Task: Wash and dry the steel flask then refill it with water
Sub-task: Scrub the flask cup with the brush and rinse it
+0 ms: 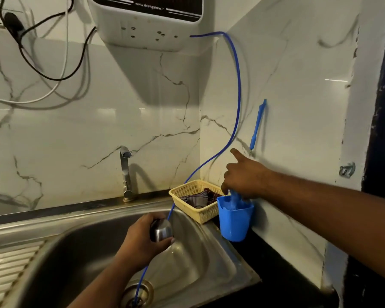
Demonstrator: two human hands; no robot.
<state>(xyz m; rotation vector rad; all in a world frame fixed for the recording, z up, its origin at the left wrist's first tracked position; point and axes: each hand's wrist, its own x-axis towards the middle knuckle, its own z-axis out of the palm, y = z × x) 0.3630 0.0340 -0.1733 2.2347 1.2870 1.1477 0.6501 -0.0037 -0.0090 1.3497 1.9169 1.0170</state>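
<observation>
The left hand (142, 236) is wrapped round the steel flask (161, 230), fingers and thumb curled about its body, holding it in the air over the sink (198, 252) bowl, toward the bowl's back right corner. Only one closed, rounded end of the flask shows beyond the fingers. That end points up and to the right, toward the basket, and the long axis runs back down and left into the palm, so the flask is tilted rather than upright. The rest of it is hidden by the hand.

The right hand (245, 176) reaches across to the blue cup (233, 221) fixed on the side wall beside the sink's right rim. Its index finger sticks out straight, pointing up and left, while the other fingers curl down and pinch a pale blue thing (235, 197) standing in the cup, too blurred to tell what it is.

Just left of the cup, a yellow basket (193, 190) sits on the sink's back right corner with a dark cloth (198, 200) in it. A blue tube (238, 90) drops from the water purifier (147, 25) on the wall, passes behind the left hand and runs into the drain (138, 292). A tap (125, 172) stands at the sink's back edge, and a blue brush handle (257, 125) hangs on the side wall above the right hand.
</observation>
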